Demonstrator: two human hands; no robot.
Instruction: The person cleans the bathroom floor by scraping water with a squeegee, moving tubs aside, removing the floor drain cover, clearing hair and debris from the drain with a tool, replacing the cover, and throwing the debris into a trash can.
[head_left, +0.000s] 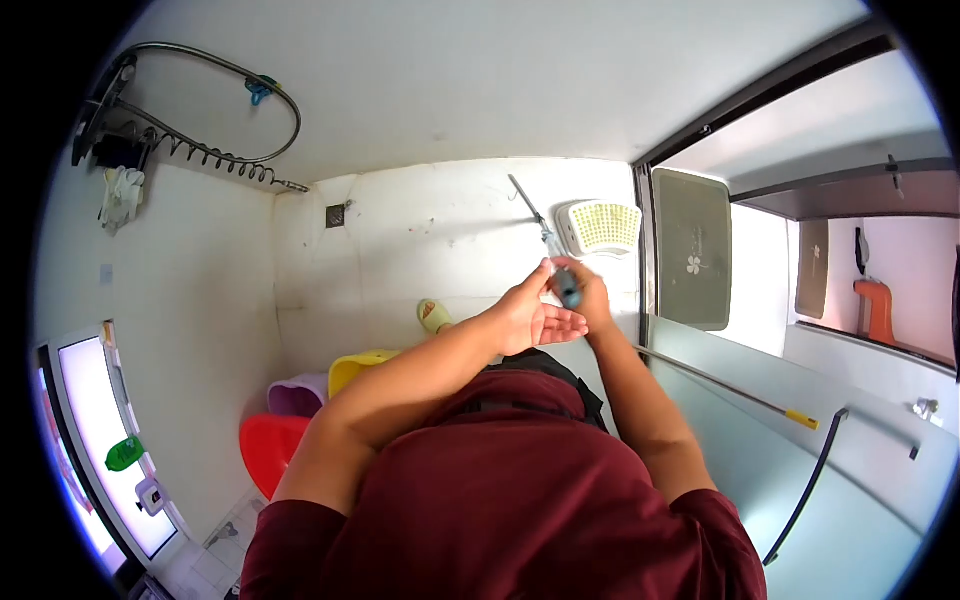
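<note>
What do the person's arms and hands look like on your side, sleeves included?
Both the left hand and the right hand are bare, with no gloves. The left sleeve and right sleeve are short, plain dark maroon, ending above the elbows. No watch or bracelet shows on either wrist, and no markings or cables can be seen.

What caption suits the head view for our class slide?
Bare right hand gripping a slim tool with a dark cylindrical handle, open left hand alongside, above a white floor.
</note>
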